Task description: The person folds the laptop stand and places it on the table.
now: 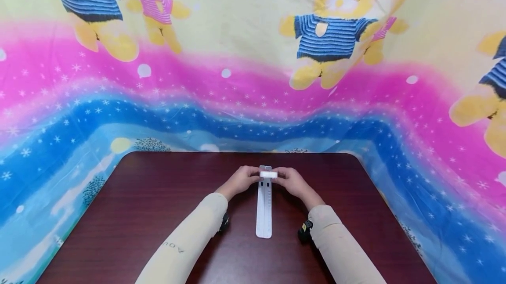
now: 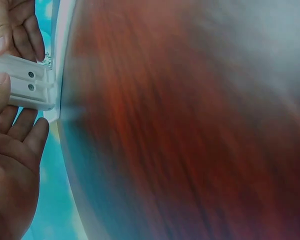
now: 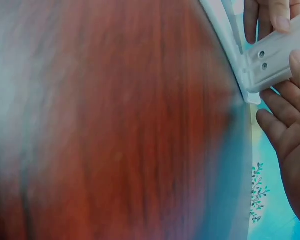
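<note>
A long white measuring ruler (image 1: 263,216) with small marks along its right side lies lengthwise on the dark wooden table. Near its far end an upright white plate (image 1: 268,174) stands up from the strip. My left hand (image 1: 240,180) pinches the plate's left edge, thumb on the near face and fingers behind. On the opposite edge, my right hand (image 1: 294,183) grips it the same way. Two screws show low on the plate (image 3: 272,57) in the right wrist view. The left wrist view has the plate (image 2: 22,85) between both thumbs.
The brown tabletop (image 1: 166,205) has rounded far corners just beyond the hands. A curtain (image 1: 237,77) printed with bears and snowflakes hangs behind and along both sides. Black wrist cameras sit at both cuffs, close to the table.
</note>
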The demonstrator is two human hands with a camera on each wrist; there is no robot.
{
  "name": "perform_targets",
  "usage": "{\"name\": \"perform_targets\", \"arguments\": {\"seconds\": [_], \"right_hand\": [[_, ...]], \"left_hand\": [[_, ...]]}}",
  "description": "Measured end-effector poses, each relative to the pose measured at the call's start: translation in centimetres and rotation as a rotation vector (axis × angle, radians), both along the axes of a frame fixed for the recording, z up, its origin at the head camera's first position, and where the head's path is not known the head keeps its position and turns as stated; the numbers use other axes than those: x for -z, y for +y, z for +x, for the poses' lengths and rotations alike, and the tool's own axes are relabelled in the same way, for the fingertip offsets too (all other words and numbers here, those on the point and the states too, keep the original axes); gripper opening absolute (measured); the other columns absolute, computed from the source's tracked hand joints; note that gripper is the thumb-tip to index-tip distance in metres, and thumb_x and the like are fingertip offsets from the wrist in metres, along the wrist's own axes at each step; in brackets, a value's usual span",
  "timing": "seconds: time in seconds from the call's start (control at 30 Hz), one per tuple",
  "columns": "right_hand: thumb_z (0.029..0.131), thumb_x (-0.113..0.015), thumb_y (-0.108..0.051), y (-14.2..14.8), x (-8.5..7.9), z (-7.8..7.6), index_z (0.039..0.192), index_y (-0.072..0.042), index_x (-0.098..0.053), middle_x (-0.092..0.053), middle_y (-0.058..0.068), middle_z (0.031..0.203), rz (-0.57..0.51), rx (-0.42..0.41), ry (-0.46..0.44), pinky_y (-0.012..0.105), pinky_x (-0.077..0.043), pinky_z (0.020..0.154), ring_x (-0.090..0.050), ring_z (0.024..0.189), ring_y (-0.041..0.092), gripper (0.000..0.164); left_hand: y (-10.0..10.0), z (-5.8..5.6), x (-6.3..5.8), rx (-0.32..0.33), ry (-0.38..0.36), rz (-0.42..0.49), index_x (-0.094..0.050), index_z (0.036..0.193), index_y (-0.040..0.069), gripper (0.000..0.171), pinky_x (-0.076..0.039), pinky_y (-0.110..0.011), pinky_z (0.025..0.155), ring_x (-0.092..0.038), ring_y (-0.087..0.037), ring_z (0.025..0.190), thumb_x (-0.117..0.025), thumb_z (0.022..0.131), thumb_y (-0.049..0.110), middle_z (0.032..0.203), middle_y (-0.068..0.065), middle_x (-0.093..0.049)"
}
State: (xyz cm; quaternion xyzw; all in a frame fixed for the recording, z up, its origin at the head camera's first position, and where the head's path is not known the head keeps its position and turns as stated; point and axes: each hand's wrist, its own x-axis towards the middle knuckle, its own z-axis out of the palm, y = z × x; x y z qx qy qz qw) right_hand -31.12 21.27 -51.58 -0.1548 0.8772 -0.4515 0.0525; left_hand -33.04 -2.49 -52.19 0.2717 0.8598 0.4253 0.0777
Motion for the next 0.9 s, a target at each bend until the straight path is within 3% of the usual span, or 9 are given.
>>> {"name": "perform_targets", "arguments": {"seconds": [0.17, 0.3, 0.53, 0.7, 0.9], "right_hand": [[0.099, -0.067, -0.007, 0.4, 0.1, 0.1, 0.131, -0.015, -0.072, -0.069, 0.007, 0.132, 0.009, -0.047, 0.0, 0.044, -0.056, 0.099, -0.063, 0.126, 0.026, 0.033], [0.097, -0.071, -0.011, 0.5, 0.3, 0.2, 0.132, -0.017, -0.071, -0.068, 0.005, 0.134, 0.013, -0.06, -0.023, 0.044, -0.055, 0.101, -0.061, 0.128, 0.027, 0.036], [0.091, -0.079, -0.015, 0.4, 0.6, 0.4, 0.13, -0.02, -0.073, -0.067, 0.005, 0.136, 0.031, -0.092, -0.037, 0.039, -0.058, 0.094, -0.059, 0.131, 0.028, 0.04], [0.089, -0.081, -0.019, 0.4, 0.6, 0.5, 0.134, -0.021, -0.071, -0.063, 0.004, 0.142, 0.11, -0.111, 0.008, 0.044, -0.054, 0.102, -0.054, 0.137, 0.028, 0.045], [0.089, -0.081, -0.024, 0.4, 0.5, 0.8, 0.145, -0.021, -0.059, -0.049, -0.001, 0.155, 0.193, -0.152, 0.006, 0.045, -0.048, 0.109, -0.043, 0.146, 0.025, 0.06]], "left_hand": [[-0.6, 0.2, -0.1, 0.057, -0.051, 0.008, -0.067, 0.138, 0.027, 0.035, -0.052, -0.034, 0.102, -0.058, -0.011, 0.128, -0.063, 0.103, 0.026, 0.139, 0.005, -0.065], [-1.0, 0.2, -0.3, 0.097, -0.092, -0.012, -0.066, 0.138, 0.033, 0.038, -0.053, -0.033, 0.1, -0.057, -0.011, 0.129, -0.067, 0.101, 0.027, 0.141, 0.007, -0.063], [-1.3, -0.1, -0.5, 0.139, -0.02, -0.126, -0.067, 0.135, 0.038, 0.044, -0.047, -0.036, 0.112, -0.05, -0.01, 0.139, -0.077, 0.093, 0.029, 0.142, 0.013, -0.061], [-1.4, -0.1, -0.7, 0.154, -0.008, -0.172, -0.066, 0.136, 0.036, 0.05, -0.046, -0.037, 0.113, -0.047, -0.012, 0.142, -0.081, 0.089, 0.029, 0.145, 0.014, -0.058], [-1.3, 0.1, -0.8, 0.194, 0.025, -0.227, -0.063, 0.14, 0.033, 0.058, -0.046, -0.037, 0.112, -0.043, -0.016, 0.145, -0.084, 0.086, 0.029, 0.154, 0.005, -0.051]]}}
